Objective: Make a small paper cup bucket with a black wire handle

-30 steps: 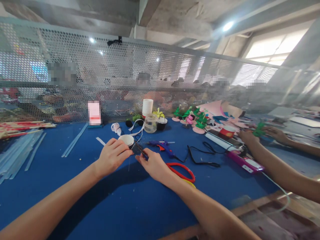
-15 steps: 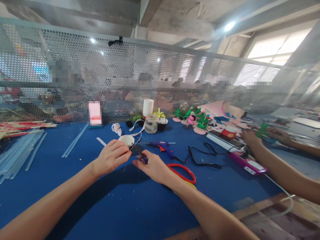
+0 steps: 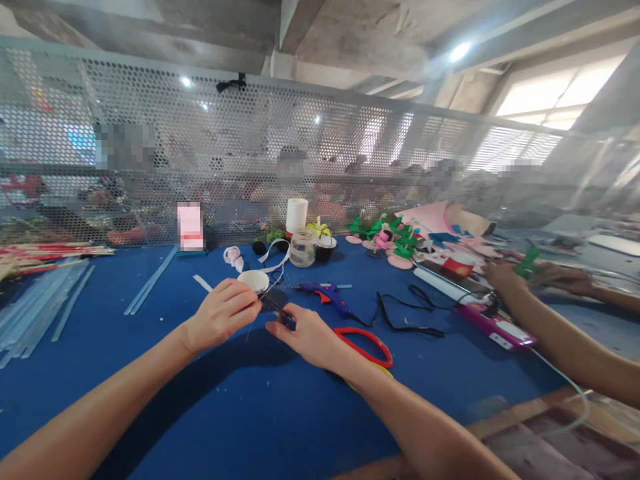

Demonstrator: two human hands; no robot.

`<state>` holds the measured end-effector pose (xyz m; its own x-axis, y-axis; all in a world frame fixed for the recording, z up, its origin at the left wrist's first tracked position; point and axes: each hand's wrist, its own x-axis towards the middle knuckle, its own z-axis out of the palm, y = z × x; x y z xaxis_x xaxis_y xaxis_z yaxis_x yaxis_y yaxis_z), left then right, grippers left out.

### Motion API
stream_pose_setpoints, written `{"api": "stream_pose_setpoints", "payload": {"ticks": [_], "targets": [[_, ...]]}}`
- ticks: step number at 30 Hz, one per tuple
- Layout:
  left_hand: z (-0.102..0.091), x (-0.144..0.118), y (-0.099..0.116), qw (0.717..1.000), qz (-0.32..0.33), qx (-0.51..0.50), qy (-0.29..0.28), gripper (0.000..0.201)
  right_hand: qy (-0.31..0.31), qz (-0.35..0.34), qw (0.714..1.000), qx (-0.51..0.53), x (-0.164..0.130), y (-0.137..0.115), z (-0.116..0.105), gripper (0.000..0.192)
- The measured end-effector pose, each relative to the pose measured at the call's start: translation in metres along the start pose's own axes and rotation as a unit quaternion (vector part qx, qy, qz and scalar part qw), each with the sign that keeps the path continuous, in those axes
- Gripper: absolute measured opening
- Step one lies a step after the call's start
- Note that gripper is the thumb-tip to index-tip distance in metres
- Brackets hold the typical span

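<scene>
My left hand (image 3: 227, 310) is closed on a small white paper cup (image 3: 254, 281), whose open mouth faces up. Thumb and fingers of my right hand (image 3: 306, 333) grip a dark, slim tool (image 3: 278, 309); its exact kind is hard to make out. The tool's tip reaches the near right side of the cup, by my left fingertips. A white ribbon (image 3: 276, 257) curls on the table behind the cup. Just beyond my right hand lies a blue glue gun (image 3: 327, 293) with an orange trigger. Red-handled scissors (image 3: 367, 343) lie partly under my right forearm.
A glass jar (image 3: 303, 248), stacked white cups (image 3: 297, 215) and a black pot (image 3: 325, 249) stand at the back. Clear glue sticks (image 3: 43, 310) lie left. Green and pink craft pieces (image 3: 385, 237), a purple power strip (image 3: 495, 327) and a co-worker's hands (image 3: 505, 283) are right.
The tip of the dark tool has dropped slightly and shifted left against the cup's side. Both my hands stay almost in place. The co-worker's hands moved a little with a green piece.
</scene>
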<state>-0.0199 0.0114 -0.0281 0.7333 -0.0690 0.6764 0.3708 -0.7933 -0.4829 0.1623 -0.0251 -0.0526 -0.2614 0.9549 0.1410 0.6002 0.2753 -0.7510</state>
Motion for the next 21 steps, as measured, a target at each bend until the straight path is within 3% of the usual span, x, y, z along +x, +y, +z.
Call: {"api": "stream_pose_setpoints", "payload": {"ticks": [10, 13, 14, 15, 17, 19, 20, 21], "targets": [[0.001, -0.001, 0.005, 0.997, -0.065, 0.042, 0.02, 0.009, 0.02, 0.024, 0.999, -0.031, -0.002, -0.008, -0.003, 0.02], [0.003, 0.006, 0.012, 0.979, -0.193, -0.048, 0.044, 0.002, 0.034, 0.026, 0.998, -0.037, -0.001, -0.008, -0.003, 0.02], [0.005, 0.009, 0.015, 0.954, -0.275, -0.106, 0.057, 0.003, 0.039, 0.026, 0.998, -0.035, -0.001, -0.007, -0.003, 0.02], [0.007, 0.012, 0.018, 0.908, -0.372, -0.182, 0.062, 0.007, 0.043, 0.025, 0.998, -0.032, 0.0, -0.006, -0.003, 0.02], [0.011, 0.016, 0.022, 0.76, -0.532, -0.369, 0.056, 0.013, 0.051, 0.023, 0.998, -0.028, 0.0, -0.005, -0.003, 0.02], [0.014, 0.018, 0.023, 0.595, -0.611, -0.52, 0.04, 0.017, 0.057, 0.021, 0.998, -0.024, 0.0, -0.005, -0.003, 0.02], [0.014, 0.019, 0.022, 0.536, -0.625, -0.566, 0.032, 0.018, 0.06, 0.02, 0.998, -0.022, 0.0, -0.004, -0.003, 0.019], [0.014, 0.019, 0.021, 0.502, -0.631, -0.59, 0.025, 0.018, 0.062, 0.018, 0.998, -0.021, 0.0, -0.004, -0.003, 0.018]]}}
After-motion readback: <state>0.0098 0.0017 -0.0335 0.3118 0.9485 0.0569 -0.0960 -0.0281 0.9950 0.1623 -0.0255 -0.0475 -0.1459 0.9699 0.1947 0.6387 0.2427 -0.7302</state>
